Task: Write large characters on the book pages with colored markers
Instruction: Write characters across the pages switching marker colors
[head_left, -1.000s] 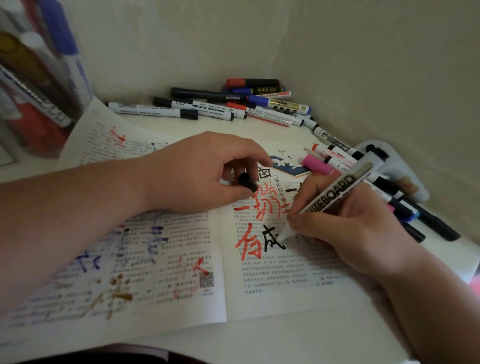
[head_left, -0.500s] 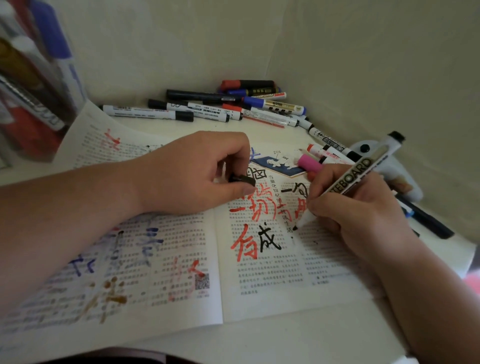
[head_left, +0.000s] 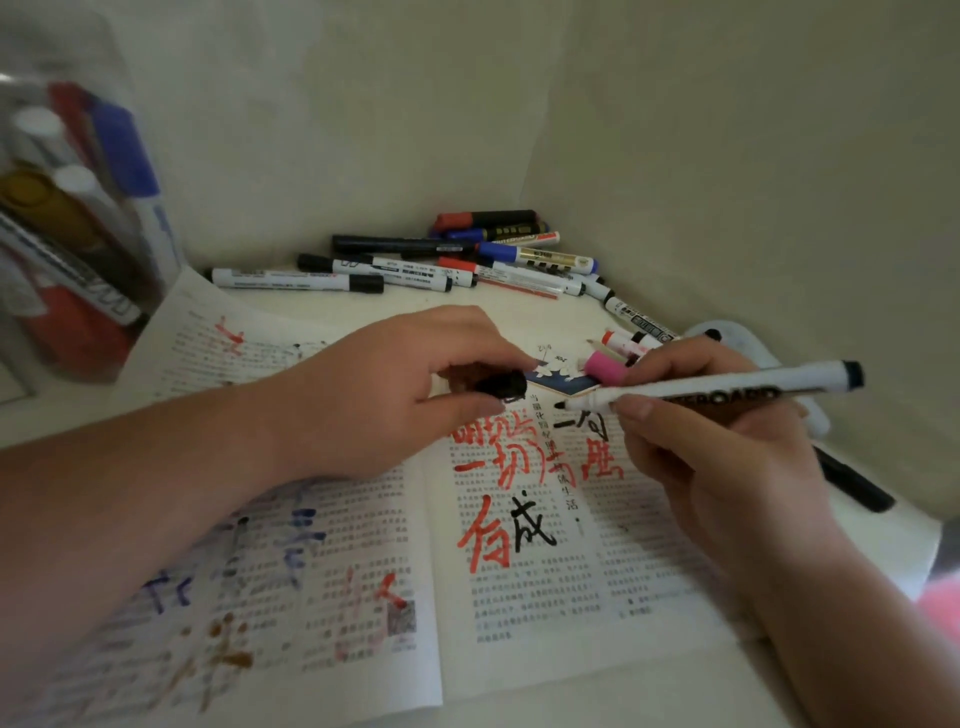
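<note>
On the white table (head_left: 519, 306), the open book (head_left: 545, 649) is lying flat in front of you, both printed pages facing up. Your left hand (head_left: 395, 395) is hovering over the top of the gutter, its thumb and fingers curling round a small black cap (head_left: 501, 385) and pinching it. Your right hand (head_left: 711, 457) is gripping a white marker (head_left: 701, 387) with black lettering along the barrel, holding it almost level above the right page so that its black tip is pointing at the cap, close to it but not touching. Beneath the two hands, large red characters (head_left: 498, 452) are running across the upper part of the right page, and one black character (head_left: 530, 525) is sitting just beside a red one lower down. Blue, red and brown strokes are showing on the left page, too blurred to read. Against the back wall a loose pile of markers (head_left: 441, 265) is lying on the table, and a pink-capped marker (head_left: 605, 368) is resting just behind your right hand. To your far left a clear container (head_left: 67, 234) is holding more markers, and a black marker (head_left: 852, 483) is lying past your right wrist.
</note>
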